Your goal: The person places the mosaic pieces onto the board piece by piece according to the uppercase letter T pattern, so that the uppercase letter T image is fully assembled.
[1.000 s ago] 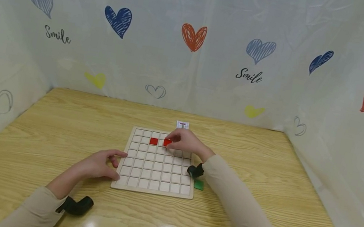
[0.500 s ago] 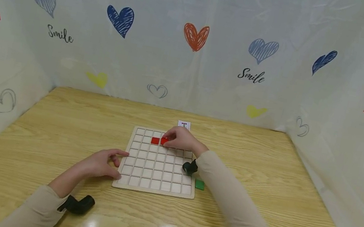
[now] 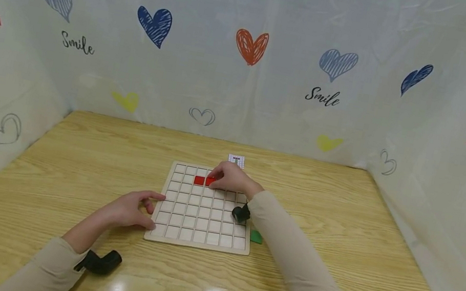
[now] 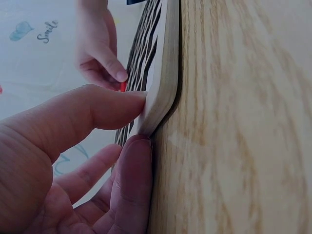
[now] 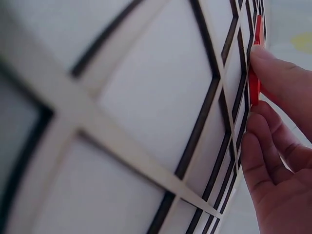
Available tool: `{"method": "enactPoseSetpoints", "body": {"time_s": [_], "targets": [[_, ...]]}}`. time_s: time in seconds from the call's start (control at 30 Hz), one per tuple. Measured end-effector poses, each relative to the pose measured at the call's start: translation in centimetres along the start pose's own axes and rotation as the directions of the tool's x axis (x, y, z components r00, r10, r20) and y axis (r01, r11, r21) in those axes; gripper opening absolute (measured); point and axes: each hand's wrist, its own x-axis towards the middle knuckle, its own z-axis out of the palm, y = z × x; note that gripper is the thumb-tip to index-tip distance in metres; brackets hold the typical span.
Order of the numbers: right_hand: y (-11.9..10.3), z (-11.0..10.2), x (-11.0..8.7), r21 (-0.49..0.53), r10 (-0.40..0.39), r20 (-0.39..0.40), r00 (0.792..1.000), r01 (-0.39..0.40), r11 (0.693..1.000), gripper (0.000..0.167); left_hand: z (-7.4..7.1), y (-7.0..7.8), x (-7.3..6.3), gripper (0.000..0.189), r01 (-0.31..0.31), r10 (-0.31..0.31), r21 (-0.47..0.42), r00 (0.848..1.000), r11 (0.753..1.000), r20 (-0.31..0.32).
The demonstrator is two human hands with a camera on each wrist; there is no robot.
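A pale wooden grid board (image 3: 186,234) with square cells lies flat on the table. My right hand (image 3: 233,177) pinches a red square tile (image 3: 209,182) over a cell in the second row from the far side. Immediately left of it, another red tile (image 3: 199,180) sits in its cell. In the right wrist view, the thumb is against the red tile (image 5: 254,87) with fingertips close to the grid. My left hand (image 3: 128,208) rests at the board's left edge, its thumb (image 4: 119,105) pressing near the front corner and its fingers spread along the side.
Beyond the board lies a small printed card (image 3: 236,159) with a grid pattern, partly behind the right hand. A green piece (image 3: 256,237) lies by the board's right edge, partly under the right sleeve. A patterned white curtain (image 3: 206,83) surrounds the table.
My right hand has moved slightly left with its red tile, bringing it beside the other red tile and lower to the board. The left hand stays at the board's edge.
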Motion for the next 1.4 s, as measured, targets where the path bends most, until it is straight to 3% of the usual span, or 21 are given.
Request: {"method": "enactPoseSetpoints", "body": {"time_s": [0.37, 0.87, 1.4], "targets": [[0.0, -0.8, -1.0, -0.040, -0.067, -0.004, 0.998, 0.067, 0.997, 0.033, 0.1, 0.2, 0.1, 0.068, -0.007, 0.007, -0.001, 1.000, 1.000, 0.002], [0.9, -2.1, -4.4, -0.002, -0.138, -0.010, 0.990, 0.138, 0.990, 0.026, 0.2, 0.0, 0.2, 0.068, -0.012, 0.012, -0.002, 1.000, 1.000, 0.010], [1.9, -2.0, -8.3, 0.051, -0.079, -0.016, 0.997, 0.080, 0.996, 0.026, 0.1, -0.2, 0.1, 0.068, -0.011, 0.012, 0.011, 1.000, 1.000, -0.004]]}}
